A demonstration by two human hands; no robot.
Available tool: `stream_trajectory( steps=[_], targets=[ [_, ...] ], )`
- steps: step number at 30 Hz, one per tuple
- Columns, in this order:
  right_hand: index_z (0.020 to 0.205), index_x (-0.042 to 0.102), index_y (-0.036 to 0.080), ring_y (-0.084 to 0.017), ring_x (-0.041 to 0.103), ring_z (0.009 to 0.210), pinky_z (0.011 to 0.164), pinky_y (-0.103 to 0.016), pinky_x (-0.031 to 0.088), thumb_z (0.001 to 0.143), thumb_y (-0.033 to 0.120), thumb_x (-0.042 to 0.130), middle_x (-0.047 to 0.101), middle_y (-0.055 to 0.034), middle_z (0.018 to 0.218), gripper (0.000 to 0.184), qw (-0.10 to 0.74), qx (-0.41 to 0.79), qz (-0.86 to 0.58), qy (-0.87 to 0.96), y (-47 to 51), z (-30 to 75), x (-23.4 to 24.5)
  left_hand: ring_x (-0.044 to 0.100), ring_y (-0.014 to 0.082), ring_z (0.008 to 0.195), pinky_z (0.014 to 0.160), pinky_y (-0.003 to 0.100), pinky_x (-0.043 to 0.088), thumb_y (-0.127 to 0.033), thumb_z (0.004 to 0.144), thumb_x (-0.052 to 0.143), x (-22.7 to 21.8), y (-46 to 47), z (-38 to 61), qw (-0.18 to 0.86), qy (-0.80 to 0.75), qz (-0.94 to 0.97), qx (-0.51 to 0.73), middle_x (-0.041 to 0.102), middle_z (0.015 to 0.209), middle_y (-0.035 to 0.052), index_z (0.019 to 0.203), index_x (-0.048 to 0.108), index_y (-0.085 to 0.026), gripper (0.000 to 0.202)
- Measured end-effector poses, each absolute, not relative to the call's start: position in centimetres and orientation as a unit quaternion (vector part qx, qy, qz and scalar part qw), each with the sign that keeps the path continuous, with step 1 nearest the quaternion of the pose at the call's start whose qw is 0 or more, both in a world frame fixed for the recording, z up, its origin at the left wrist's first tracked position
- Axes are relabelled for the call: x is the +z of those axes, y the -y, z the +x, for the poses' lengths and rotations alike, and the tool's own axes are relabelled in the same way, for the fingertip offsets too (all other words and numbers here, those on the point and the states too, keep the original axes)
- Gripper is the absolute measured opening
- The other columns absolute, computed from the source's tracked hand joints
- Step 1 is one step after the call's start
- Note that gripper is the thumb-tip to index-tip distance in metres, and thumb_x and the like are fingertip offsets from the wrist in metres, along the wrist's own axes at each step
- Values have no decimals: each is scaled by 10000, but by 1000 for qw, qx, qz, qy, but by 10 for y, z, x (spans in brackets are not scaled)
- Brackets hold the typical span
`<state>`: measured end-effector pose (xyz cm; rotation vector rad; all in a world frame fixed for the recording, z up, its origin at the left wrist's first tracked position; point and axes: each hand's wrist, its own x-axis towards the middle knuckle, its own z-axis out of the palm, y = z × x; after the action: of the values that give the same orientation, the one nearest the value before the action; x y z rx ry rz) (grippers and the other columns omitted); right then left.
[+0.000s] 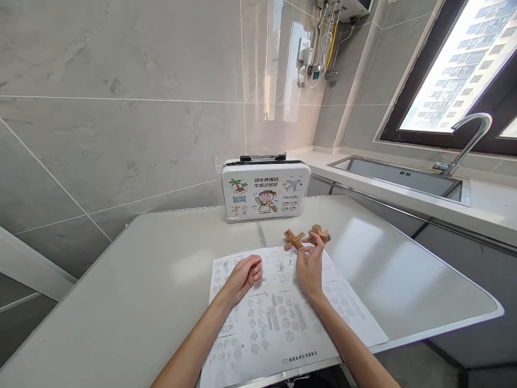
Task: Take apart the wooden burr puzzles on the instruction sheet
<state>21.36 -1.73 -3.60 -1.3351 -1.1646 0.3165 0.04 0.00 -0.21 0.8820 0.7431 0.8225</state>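
Note:
My left hand rests on a printed sheet, its fingers curled loosely inward with nothing seen in them. At the sheet's far edge, the bent fingers of my right hand are on a light wooden interlocking puzzle, a chunky block of crossed bars. My fingers cover part of its near side. Just left of it, a second wooden puzzle piece, shaped like a cross of sticks, lies by the sheet's edge, close to my right thumb. Rows of small line diagrams cover the sheet.
A white cartoon-printed case stands upright at the back of the white folding table. To the right run a counter with a sink, a curved faucet and a window. A grey tiled wall rises behind.

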Motion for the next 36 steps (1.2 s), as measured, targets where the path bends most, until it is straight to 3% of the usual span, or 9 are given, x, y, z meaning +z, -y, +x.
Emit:
stream_trajectory(
  steps=[4,7,10,13,17,24,27,30,36],
  targets=[
    [1400,429,259,-237,624,1030,786,-365,519,1047,249,412,598,-129,1258,354,609,122,-529,579,24,201,-36,418,97,548,546,247,364,-440,873,767,-4,3,4,738,-347,425,392,450,658,-52,792,538,-194,346],
    [1357,456,256,-224,641,981,801,-368,524,1067,234,372,608,-130,1277,303,553,153,-491,656,30,194,-36,507,124,659,671,266,447,-466,882,775,-5,7,8,691,-357,448,441,543,734,-15,808,594,-189,340],
    [1340,473,262,-228,654,993,846,-381,531,1073,218,347,625,-120,1268,299,499,186,-462,709,35,191,-33,603,160,943,899,266,464,-513,923,743,-5,9,12,635,-367,469,492,670,984,45,930,685,-198,321],
    [1357,470,269,-232,654,1024,870,-382,535,1063,208,360,626,-109,1276,319,471,215,-434,737,40,189,-29,598,225,1222,1059,326,436,-587,960,673,-4,11,14,625,-352,491,493,681,1298,103,1179,714,-223,426],
    [1357,487,268,-224,658,936,824,-372,540,1041,196,380,651,-82,1181,342,441,269,-407,753,45,186,-24,617,280,1287,1156,412,407,-655,969,613,0,15,16,689,-274,492,456,692,1365,155,1282,719,-194,567],
    [1109,670,250,-203,641,836,733,-342,528,981,264,518,661,-66,1095,199,458,403,-357,708,47,185,-12,631,293,1269,1146,401,419,-539,869,810,3,16,13,706,-275,436,486,735,1287,155,1266,734,-171,546],
    [1033,655,234,-148,559,618,569,-293,457,988,366,583,646,-26,899,157,504,511,-337,610,42,189,-11,608,285,1284,1148,393,400,-463,828,872,1,14,11,699,-269,424,509,695,1359,141,1312,702,-194,580],
    [1057,620,231,-145,555,602,516,-267,405,973,476,648,628,-6,833,261,530,568,-335,533,37,192,-13,597,270,1279,1139,376,384,-426,824,882,0,13,9,701,-262,429,505,693,1351,128,1337,683,-207,592],
    [1039,674,171,-117,492,543,587,-297,394,1028,560,585,651,-20,750,400,408,647,-297,572,36,197,-14,637,188,922,825,304,468,-437,750,925,0,16,7,720,-252,464,450,697,1320,128,1337,690,-220,669]
  ],
)
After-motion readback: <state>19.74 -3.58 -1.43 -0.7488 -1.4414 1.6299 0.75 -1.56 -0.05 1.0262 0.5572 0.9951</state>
